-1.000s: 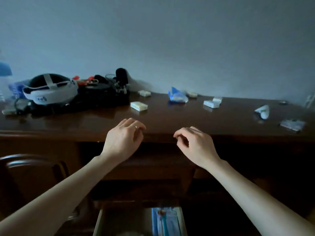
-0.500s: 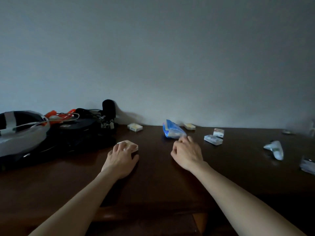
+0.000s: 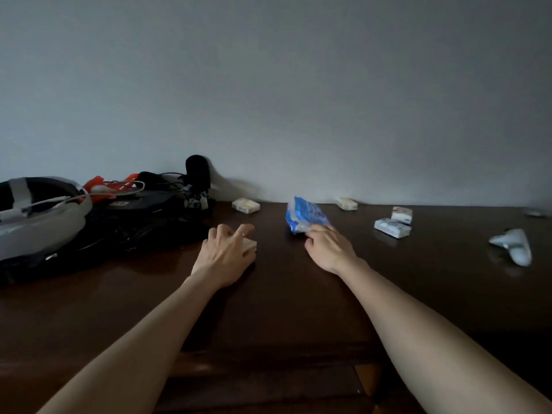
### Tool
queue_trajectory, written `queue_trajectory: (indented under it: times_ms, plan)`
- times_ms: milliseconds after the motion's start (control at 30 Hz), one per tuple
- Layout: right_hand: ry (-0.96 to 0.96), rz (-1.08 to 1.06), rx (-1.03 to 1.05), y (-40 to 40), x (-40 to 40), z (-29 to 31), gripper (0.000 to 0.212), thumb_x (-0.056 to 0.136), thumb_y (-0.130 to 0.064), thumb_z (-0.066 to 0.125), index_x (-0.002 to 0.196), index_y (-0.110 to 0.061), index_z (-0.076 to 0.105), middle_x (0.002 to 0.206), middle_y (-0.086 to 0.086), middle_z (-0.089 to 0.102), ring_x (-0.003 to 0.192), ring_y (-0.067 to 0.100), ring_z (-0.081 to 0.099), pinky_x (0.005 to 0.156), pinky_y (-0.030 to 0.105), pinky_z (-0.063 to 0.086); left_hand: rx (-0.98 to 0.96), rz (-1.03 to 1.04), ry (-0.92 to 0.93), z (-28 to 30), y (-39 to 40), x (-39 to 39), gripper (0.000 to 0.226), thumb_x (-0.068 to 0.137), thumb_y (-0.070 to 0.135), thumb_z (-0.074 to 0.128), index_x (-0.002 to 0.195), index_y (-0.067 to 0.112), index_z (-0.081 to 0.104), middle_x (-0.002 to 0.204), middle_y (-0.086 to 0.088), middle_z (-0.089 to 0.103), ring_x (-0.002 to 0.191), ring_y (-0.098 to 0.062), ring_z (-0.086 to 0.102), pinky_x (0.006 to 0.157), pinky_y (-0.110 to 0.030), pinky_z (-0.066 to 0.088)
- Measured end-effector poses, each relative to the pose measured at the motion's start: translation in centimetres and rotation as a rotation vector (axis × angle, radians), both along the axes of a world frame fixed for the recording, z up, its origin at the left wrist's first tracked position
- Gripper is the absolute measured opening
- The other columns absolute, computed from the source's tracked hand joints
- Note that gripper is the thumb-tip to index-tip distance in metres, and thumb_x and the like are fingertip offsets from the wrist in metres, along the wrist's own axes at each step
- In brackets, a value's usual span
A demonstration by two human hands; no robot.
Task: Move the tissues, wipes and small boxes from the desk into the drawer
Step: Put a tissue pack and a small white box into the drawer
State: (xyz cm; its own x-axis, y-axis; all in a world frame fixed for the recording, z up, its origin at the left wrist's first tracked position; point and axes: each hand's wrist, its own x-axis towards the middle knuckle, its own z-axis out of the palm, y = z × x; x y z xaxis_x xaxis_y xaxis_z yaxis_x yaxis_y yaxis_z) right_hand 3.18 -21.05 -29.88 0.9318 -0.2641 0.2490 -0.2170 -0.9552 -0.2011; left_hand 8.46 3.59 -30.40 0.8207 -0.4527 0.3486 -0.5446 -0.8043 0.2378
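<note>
The left hand [image 3: 226,252] hides most of a small box [image 3: 250,244].

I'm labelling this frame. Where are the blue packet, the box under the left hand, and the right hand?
Blue packet [image 3: 304,213], head view, middle of its wrapper.
Box [image 3: 250,244], head view, exposed right end.
Right hand [image 3: 328,249], head view, back of the hand.
</note>
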Motion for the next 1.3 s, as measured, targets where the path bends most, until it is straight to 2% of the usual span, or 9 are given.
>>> queue_trajectory:
  times_ms: [267,367,467,667,800,833,1000,1167,1300]
  plan:
    - [-0.58,0.003,0.276,10.7,-16.4,-1.2,0.01,0.086,-0.031,0.076,0.095,-0.033,0.08,0.105,-0.018,0.075,0.095,0.003,0.069,0.077,0.023,0.052,-0.164,0.099,-0.039,0.2,1.9,-14.1,0.046,0.081,0.053,0.05,0.11,0.02,0.063,0.12,-0.008,0.055,0.109,-0.033,0.054,0.092,-0.043,0.045]
    - [-0.951,0.125,0.587,15.7,-22.8,-4.7,0.017,0.084,-0.013,0.082,0.095,-0.021,0.073,0.094,-0.014,0.072,0.088,0.008,0.07,0.078,0.018,0.052,-0.46,-0.013,-0.185,-1.7,5.1,-21.0,0.016,0.083,0.046,0.05,0.087,0.03,0.052,0.095,0.008,0.059,0.089,-0.019,0.055,0.073,-0.034,0.046]
    - [-1.043,0.182,0.925,20.0,-27.5,-10.0,0.04,0.083,-0.007,0.079,0.11,-0.023,0.055,0.102,-0.008,0.068,0.097,0.021,0.071,0.085,0.032,0.058,-0.714,-0.026,-0.036,-6.3,8.6,-26.1,0.013,0.088,0.046,0.05,0.093,0.035,0.047,0.083,0.012,0.058,0.077,-0.006,0.055,0.063,-0.025,0.043]
    - [-0.67,0.104,1.293,23.0,-33.1,-20.4,0.066,0.08,-0.008,0.071,0.14,-0.022,0.047,0.126,-0.014,0.065,0.116,0.009,0.067,0.085,0.022,0.058,-1.147,0.135,0.835,-18.4,13.3,-29.4,0.025,0.089,0.044,0.055,0.095,0.022,0.065,0.081,-0.011,0.065,0.066,-0.018,0.064,0.052,-0.031,0.048]
    - [-0.265,-0.223,1.509,22.7,-33.9,-26.0,0.003,0.084,-0.006,0.059,0.08,-0.007,0.059,0.076,0.001,0.065,0.071,0.016,0.063,0.065,0.03,0.048,-1.206,0.385,1.318,-24.2,15.6,-30.1,0.057,0.063,0.063,0.078,0.09,0.013,0.076,0.074,-0.014,0.064,0.058,-0.024,0.061,0.057,-0.031,0.049]
    - [-0.147,-0.257,1.651,22.6,-34.0,-27.5,0.013,0.087,-0.004,0.054,0.074,-0.006,0.055,0.07,0.009,0.059,0.066,0.022,0.059,0.063,0.033,0.045,-1.146,0.39,1.38,-25.4,16.1,-30.4,0.062,0.061,0.067,0.079,0.092,0.014,0.079,0.082,-0.02,0.068,0.063,-0.027,0.065,0.059,-0.03,0.052]
    - [0.125,-0.517,2.076,21.7,-34.1,-31.8,0.021,0.096,-0.005,0.042,0.082,-0.008,0.057,0.076,0.013,0.058,0.07,0.027,0.061,0.075,0.042,0.054,-0.931,0.29,1.532,-29.0,18.3,-31.5,0.045,0.059,0.05,0.092,0.093,0.022,0.08,0.096,-0.009,0.078,0.068,-0.017,0.074,0.054,-0.03,0.057]
    - [0.332,-0.58,1.747,22.8,-32.4,-34.6,0.023,0.092,-0.004,0.045,0.073,-0.014,0.053,0.053,0.001,0.052,0.041,0.017,0.051,0.049,0.028,0.04,-0.918,0.382,1.568,-32.0,19.9,-31.5,0.033,0.076,0.02,0.083,0.107,0.009,0.075,0.101,-0.017,0.077,0.081,-0.028,0.076,0.054,-0.028,0.056]
    - [0.359,-0.497,1.777,23.2,-32.1,-35.1,0.021,0.096,-0.027,0.061,0.095,-0.006,0.059,0.07,0.015,0.049,0.06,0.031,0.052,0.059,0.035,0.047,-0.847,0.474,1.325,-32.7,19.3,-31.6,0.025,0.078,0.013,0.081,0.096,-0.002,0.071,0.079,-0.01,0.074,0.064,-0.022,0.067,0.052,-0.024,0.045]
